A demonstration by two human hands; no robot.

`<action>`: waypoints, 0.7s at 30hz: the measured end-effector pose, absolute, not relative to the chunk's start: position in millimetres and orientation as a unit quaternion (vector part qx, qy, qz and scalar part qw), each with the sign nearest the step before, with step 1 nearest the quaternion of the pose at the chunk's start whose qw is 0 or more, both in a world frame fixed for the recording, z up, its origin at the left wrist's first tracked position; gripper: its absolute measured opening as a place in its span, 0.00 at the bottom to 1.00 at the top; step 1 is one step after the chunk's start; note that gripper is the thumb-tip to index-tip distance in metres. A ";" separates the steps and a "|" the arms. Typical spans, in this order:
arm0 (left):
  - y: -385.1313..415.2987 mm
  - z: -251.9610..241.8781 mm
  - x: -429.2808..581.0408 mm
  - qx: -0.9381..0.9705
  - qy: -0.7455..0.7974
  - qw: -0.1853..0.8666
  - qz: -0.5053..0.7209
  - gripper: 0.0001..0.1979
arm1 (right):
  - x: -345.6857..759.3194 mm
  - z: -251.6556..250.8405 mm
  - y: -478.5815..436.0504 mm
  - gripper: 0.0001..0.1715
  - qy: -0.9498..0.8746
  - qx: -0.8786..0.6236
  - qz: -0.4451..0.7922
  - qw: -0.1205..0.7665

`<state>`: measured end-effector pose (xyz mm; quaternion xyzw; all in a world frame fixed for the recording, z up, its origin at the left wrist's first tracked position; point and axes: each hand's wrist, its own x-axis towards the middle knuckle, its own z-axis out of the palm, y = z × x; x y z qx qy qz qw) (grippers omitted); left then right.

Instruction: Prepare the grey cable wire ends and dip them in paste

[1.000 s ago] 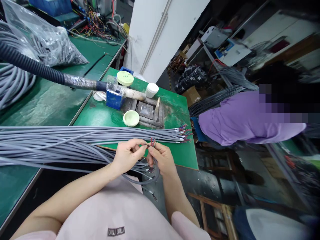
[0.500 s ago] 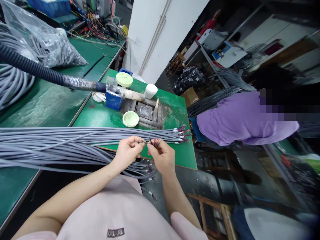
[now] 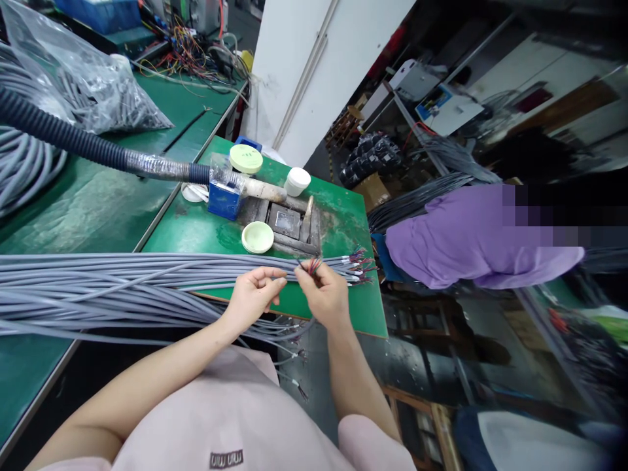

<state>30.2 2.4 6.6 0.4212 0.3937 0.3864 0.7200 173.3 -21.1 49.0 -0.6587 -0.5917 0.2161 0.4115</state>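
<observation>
Head: right hand (image 3: 324, 294) apparently pinching wires (image 3: 314, 265)

The green workbench (image 3: 353, 314) carries grey cables (image 3: 122, 271) and a white jar (image 3: 297, 181).

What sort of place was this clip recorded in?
Probably a cable-assembly workshop: a green-topped workbench carries a long bundle of grey cables with stripped, coloured wire ends, and a tangle of coloured wires lies on a bench behind.
</observation>
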 end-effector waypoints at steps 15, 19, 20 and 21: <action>13.9 -38.5 -3.9 0.664 0.458 0.471 0.357 0.15 | 252.4 16.3 119.6 0.12 -0.627 -0.774 0.043 0.078; 15.6 -40.5 -3.3 0.677 0.455 0.457 0.356 0.15 | 248.0 11.4 128.7 0.13 -0.629 -0.776 0.043 0.029; 15.8 -41.1 -3.2 0.679 0.454 0.454 0.357 0.14 | 247.1 10.5 130.5 0.13 -0.629 -0.776 0.043 0.018; 16.0 -41.6 -3.2 0.680 0.453 0.452 0.359 0.14 | 246.2 9.7 132.2 0.13 -0.629 -0.776 0.044 0.009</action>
